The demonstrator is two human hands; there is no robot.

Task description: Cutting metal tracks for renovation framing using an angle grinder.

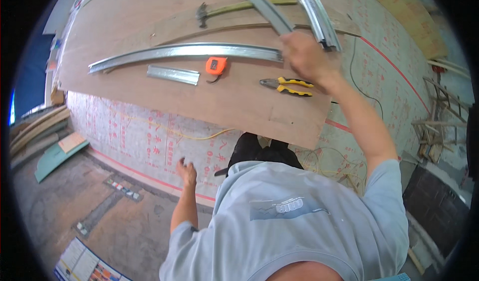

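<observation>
My right hand (304, 56) is closed round the near end of a short metal channel (264, 6), which slants up and away to the left over the wooden board (224, 104). Beside that hand lie pliers (288, 86) with yellow and black handles. Two more short channel pieces (315, 16) rest to its right. A long metal channel (184, 50) stretches across the board, with a short offcut (173, 74) and an orange tape measure (215, 66) just in front of it. My left hand (187, 173) hangs off the board's near side, fingers apart, holding nothing.
A hammer (244, 6) with a yellowish handle lies toward the back, near a thin wood strip (199, 33). Printed protective sheeting (149, 136) covers floor below, with a yellow cord (199, 136) on it. Wooden stools (439, 126) stand at right; planks (40, 126) are stacked at left.
</observation>
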